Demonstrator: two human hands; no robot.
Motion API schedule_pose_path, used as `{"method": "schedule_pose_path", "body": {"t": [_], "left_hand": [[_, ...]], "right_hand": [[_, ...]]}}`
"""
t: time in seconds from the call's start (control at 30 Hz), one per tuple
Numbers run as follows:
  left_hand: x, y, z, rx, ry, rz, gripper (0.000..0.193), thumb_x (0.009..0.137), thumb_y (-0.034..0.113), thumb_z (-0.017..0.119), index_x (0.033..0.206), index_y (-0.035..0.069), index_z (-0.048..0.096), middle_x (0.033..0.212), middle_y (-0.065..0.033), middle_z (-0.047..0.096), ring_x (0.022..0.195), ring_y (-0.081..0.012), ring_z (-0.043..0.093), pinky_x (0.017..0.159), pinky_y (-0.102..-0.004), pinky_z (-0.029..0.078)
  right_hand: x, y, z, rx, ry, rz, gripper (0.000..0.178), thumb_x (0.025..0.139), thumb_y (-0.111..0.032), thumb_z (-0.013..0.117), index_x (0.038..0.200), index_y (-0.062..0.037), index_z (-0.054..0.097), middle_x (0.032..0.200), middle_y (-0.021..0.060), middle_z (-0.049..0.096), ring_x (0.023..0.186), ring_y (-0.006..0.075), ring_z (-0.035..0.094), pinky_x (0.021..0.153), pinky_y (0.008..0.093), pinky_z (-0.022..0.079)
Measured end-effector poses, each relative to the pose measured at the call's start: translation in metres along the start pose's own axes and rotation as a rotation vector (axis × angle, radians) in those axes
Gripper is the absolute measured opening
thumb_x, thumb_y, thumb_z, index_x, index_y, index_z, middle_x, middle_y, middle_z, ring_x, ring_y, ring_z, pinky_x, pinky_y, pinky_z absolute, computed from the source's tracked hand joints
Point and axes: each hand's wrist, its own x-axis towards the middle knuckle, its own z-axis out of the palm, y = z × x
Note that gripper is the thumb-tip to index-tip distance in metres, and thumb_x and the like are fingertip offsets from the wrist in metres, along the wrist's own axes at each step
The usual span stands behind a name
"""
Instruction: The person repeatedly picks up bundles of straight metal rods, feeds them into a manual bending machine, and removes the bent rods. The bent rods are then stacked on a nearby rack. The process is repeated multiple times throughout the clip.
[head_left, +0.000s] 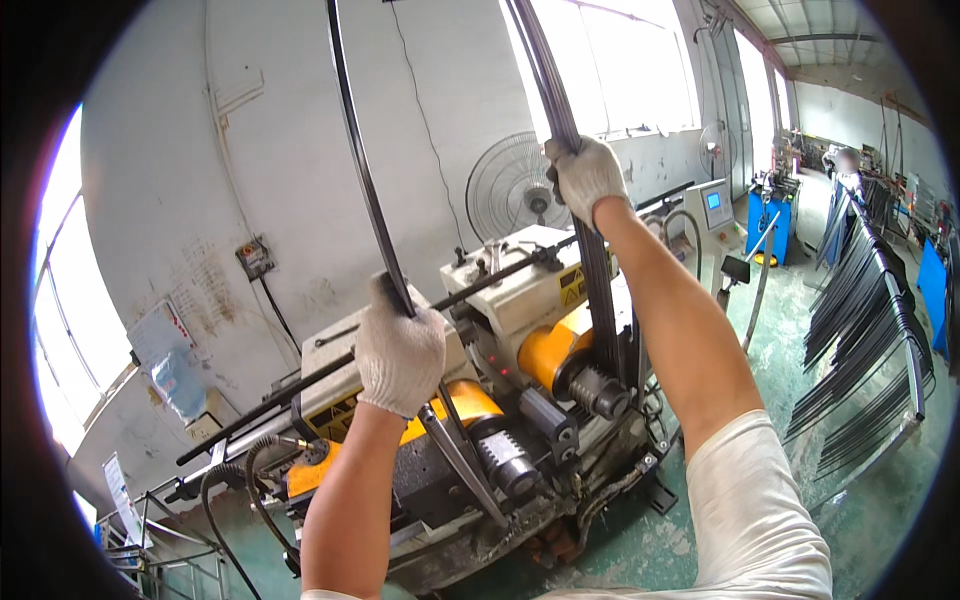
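Observation:
My left hand (400,350), in a pale knit glove, is closed round a long shiny dark metal strip (357,130). The strip runs up past the top of the picture; below the glove, strip ends (462,465) slant down in front of the machine. Higher and to the right, my gloved right hand (588,180) grips a bundle of long dark strips (598,290), held nearly upright. The bundle's lower end reaches down beside a ridged steel roller (598,392) under an orange cover (545,358). A second ridged roller (506,460) sits near the left hand's strip.
A standing fan (520,185) is behind the machine (500,262), by the wall. To the right stand a control panel (712,203), a blue cabinet (768,228) and a rack rail (905,340) hung with many dark strips (850,310). Another person (848,180) is far back.

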Motion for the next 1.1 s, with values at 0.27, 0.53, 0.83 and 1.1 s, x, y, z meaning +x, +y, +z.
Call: {"method": "schedule_pose_path", "body": {"t": [0.27,0.53,0.83,1.1], "left_hand": [[-0.003,0.004,-0.005,0.006,-0.027,-0.019,0.027,0.1,0.01,0.065,0.124,0.002,0.055,0.09,-0.0267,0.074,0.09,-0.0512,0.077,0.081,-0.0584,0.06],[-0.001,0.008,-0.009,-0.055,-0.07,-0.084,0.025,0.098,0.007,0.069,0.12,0.002,0.058,0.088,-0.0169,0.069,0.081,-0.0351,0.072,0.077,-0.0485,0.058],[0.035,0.041,-0.025,-0.466,-0.088,-0.323,0.035,0.096,0.002,0.071,0.129,-0.005,0.061,0.088,-0.0044,0.065,0.074,-0.0151,0.068,0.063,-0.0294,0.055],[0.014,-0.006,-0.023,-0.487,-0.033,-0.256,0.039,0.091,-0.002,0.065,0.129,-0.003,0.061,0.092,-0.0061,0.067,0.075,-0.0169,0.068,0.07,-0.0322,0.059]], "right_hand": [[0.013,0.013,0.003,0.072,-0.011,-0.033,0.033,0.116,-0.032,0.07,0.111,-0.0001,0.076,0.078,0.0038,0.068,0.062,0.0147,0.061,0.055,0.0342,0.05],[-0.008,-0.006,-0.001,0.108,-0.026,0.016,0.036,0.116,-0.034,0.069,0.11,0.0004,0.076,0.079,0.0047,0.07,0.064,0.0155,0.062,0.058,0.036,0.051],[0.017,0.011,-0.005,-0.084,0.013,-0.067,0.035,0.114,-0.034,0.069,0.109,-0.0002,0.078,0.078,0.0078,0.071,0.069,0.0188,0.067,0.066,0.0396,0.055],[0.009,0.053,-0.001,-0.375,0.204,-0.141,0.036,0.112,-0.039,0.072,0.119,-0.0044,0.079,0.102,0.0172,0.083,0.096,0.0352,0.081,0.088,0.0457,0.062]]}}
